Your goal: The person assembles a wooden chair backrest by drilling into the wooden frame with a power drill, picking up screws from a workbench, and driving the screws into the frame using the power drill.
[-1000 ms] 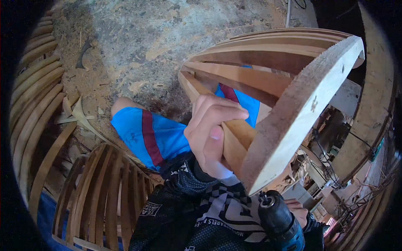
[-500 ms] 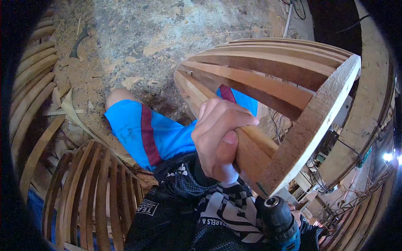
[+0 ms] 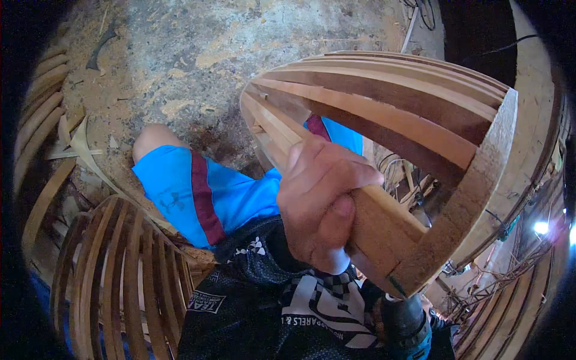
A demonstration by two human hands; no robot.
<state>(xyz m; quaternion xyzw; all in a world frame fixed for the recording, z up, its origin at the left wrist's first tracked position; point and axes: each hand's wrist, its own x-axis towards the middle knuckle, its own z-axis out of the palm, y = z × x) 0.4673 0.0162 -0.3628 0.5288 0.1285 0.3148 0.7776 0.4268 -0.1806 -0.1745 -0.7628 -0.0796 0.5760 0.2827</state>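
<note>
A curved wooden frame of long slats, joined at one end to a thick end board, leans across my lap. My left hand is wrapped round its nearest slat, close to that board. Below the board's lower corner is a power drill with a black front and a teal body. My right hand is at the drill, mostly hidden, its grip only partly showing. The drill's tip is behind or against the board's edge; I cannot tell whether they touch.
A second slatted wooden frame stands at the lower left, with more curved slats beyond it. Wood scraps and sawdust lie on the concrete floor. Tangled wires and a long plank are on the right.
The frame has shifted and turned slightly, its end board now lower, over the drill's tip. My left hand has moved a little right with it, still gripping the slat.
</note>
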